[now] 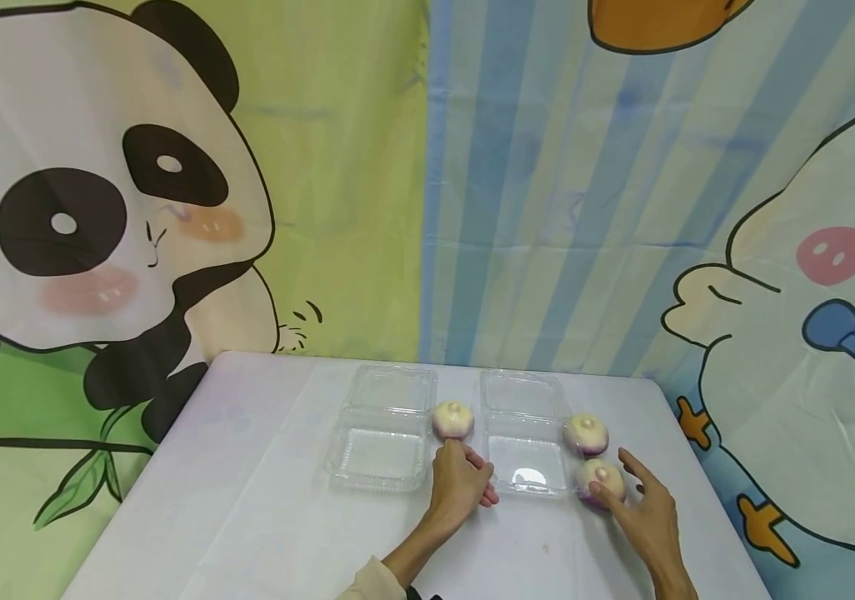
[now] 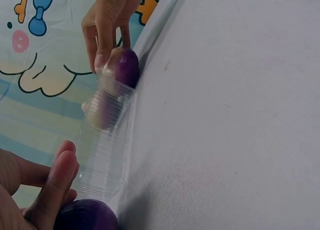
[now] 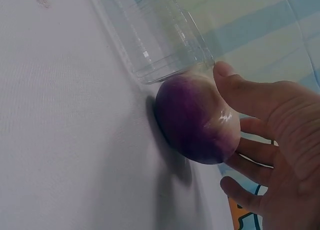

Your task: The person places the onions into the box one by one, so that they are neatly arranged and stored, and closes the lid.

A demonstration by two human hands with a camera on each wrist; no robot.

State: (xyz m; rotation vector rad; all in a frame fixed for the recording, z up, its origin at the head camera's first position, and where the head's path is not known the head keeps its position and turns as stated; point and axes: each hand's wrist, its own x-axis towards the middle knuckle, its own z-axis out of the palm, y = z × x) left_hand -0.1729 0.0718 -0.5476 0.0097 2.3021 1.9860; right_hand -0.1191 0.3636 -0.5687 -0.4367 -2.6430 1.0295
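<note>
Three round purple-and-cream vegetables, turnip-like, rest on the white table. My left hand point(image 1: 459, 482) is at the near side of one turnip point(image 1: 453, 419), between two clear plastic boxes. In the left wrist view its thumb point(image 2: 56, 187) is extended beside that turnip's purple side point(image 2: 90, 217). My right hand point(image 1: 648, 512) is around the near right turnip point(image 1: 602, 482), fingers spread and loosely bent. The right wrist view shows the thumb point(image 3: 232, 82) at the upper edge of this turnip point(image 3: 195, 120). Just behind it sits the third turnip point(image 1: 587, 434).
The left box point(image 1: 382, 483) and right box point(image 1: 502, 483) lie with lids folded back toward the wall. Two turnips sit along the right box's right side. Cartoon-printed curtains point(image 1: 352, 183) hang behind the white table point(image 1: 247, 500).
</note>
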